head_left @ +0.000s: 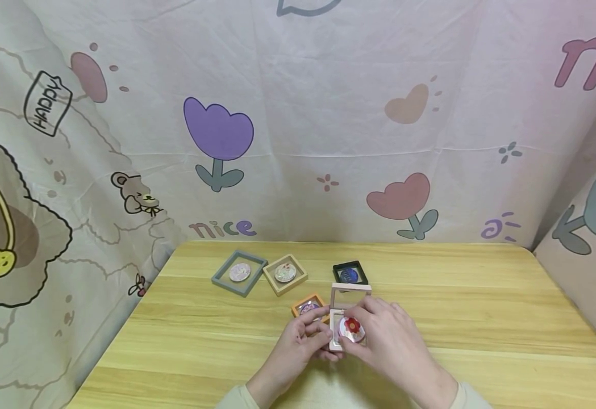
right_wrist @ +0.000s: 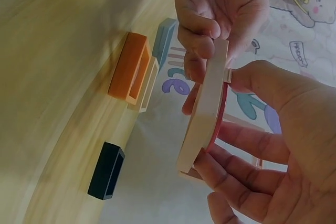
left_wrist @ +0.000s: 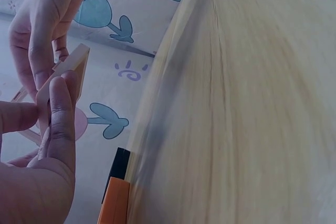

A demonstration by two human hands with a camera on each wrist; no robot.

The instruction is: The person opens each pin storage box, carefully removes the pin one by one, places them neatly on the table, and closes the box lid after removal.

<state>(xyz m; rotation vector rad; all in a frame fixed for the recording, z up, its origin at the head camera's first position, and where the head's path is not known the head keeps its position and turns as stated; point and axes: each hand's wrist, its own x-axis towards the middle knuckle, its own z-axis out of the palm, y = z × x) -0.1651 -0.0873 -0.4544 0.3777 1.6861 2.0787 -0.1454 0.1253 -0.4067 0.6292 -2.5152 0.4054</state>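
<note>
My left hand (head_left: 300, 338) grips a pale pink hinged display frame (head_left: 350, 287) by its left side, above the front of the table. The frame stands open, its lid tilted up at the far side. Between thumb and fingers my right hand (head_left: 395, 338) pinches a round badge (head_left: 351, 327) with a red flower, right over the frame's lower half. From the side, the right wrist view shows the badge's red edge (right_wrist: 221, 114) close along the frame's face. In the left wrist view, left-hand fingers (left_wrist: 62, 116) press the frame's outer side.
Behind the hands, a grey frame (head_left: 222, 283), a beige frame (head_left: 279, 290) and a black frame (head_left: 363, 272) each hold a round badge. An orange frame (head_left: 298, 307) lies beside the left hand, partly covered by it. A printed cloth (head_left: 298, 113) hangs behind the wooden table (head_left: 482, 318).
</note>
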